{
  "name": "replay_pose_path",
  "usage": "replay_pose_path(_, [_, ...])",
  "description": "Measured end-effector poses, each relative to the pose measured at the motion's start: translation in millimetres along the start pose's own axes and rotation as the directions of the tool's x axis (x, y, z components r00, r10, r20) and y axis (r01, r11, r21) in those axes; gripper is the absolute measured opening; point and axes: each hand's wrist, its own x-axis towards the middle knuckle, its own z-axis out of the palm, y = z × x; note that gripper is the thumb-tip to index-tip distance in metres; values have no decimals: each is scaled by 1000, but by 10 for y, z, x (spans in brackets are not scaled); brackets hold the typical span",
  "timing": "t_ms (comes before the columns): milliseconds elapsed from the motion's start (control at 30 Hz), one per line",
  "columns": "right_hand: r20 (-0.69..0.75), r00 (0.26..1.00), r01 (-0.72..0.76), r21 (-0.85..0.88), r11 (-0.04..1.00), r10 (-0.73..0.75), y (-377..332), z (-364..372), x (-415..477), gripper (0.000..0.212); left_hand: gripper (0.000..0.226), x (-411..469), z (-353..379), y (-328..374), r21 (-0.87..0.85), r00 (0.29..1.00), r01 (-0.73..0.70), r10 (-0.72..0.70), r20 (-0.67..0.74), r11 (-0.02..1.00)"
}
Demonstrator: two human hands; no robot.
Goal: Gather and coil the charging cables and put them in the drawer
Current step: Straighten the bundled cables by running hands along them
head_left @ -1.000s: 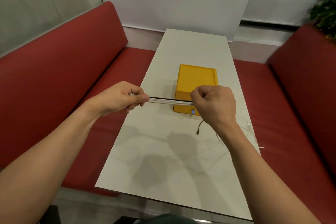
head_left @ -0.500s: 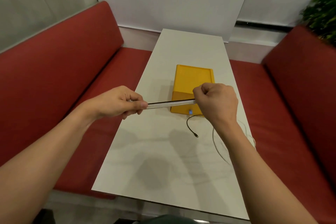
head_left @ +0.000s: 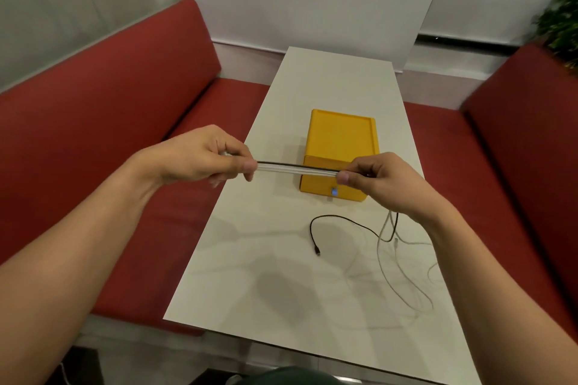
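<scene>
A bundle of charging cables [head_left: 297,168], white strands with one black, is stretched taut between my hands above the table. My left hand [head_left: 200,155] pinches its left end and my right hand [head_left: 380,178] grips its right end. From under my right hand the loose tails hang down: a black cable [head_left: 341,220] curls across the table to its plug, and white cables [head_left: 403,278] loop toward the right edge. The yellow drawer box [head_left: 341,137], closed with a small blue handle [head_left: 335,191], stands just behind the bundle.
The white table [head_left: 281,291] is long and narrow, with red bench seats [head_left: 125,141] on both sides. A green plant [head_left: 560,25] sits at the far right behind the right bench. A white wall closes the far end.
The loose cable tails have dropped further onto the table, and the black cable's plug end now lies lower and more spread out. My right hand has turned so that its fingers face the camera.
</scene>
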Motion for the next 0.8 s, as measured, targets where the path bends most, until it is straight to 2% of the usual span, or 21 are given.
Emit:
replay_pose_path(100, [-2,1000,-31,-56,998,31,-59,4,-49,20,38,89,23,-105,101,993,35,-23,-115,994])
replay_pose_path(167, [26,999,32,-47,998,-31,-216,47,-149,21,50,113,38,-248,157,986,85,-60,-155,984])
replay_pose_path(267, [16,996,93,-58,994,-92,-425,137,-254,23,64,112,61,-383,140,978,87,-58,-201,986])
replay_pose_path(400, [3,993,118,-113,987,-118,-561,314,-339,33,56,119,-22,-419,126,982,45,-21,-189,991])
replay_pose_path(500, [27,987,161,-107,981,-159,-677,374,-390,33,65,119,-33,-385,123,985,30,-8,-174,992])
replay_pose_path(567, [-51,993,102,-34,994,-104,-529,274,-312,30,62,84,-20,-331,98,981,-5,25,-195,995])
replay_pose_path(600, [-110,992,57,-15,998,-58,-390,209,-239,28,53,60,-5,-290,69,978,-41,54,-201,997])
replay_pose_path(700, [-212,977,-51,-112,992,26,-15,155,-57,24,33,16,106,-146,-45,977,-161,153,-146,986])
replay_pose_path(800, [-218,976,-61,-138,988,30,56,236,19,24,44,26,166,-176,-139,979,-174,156,-132,975])
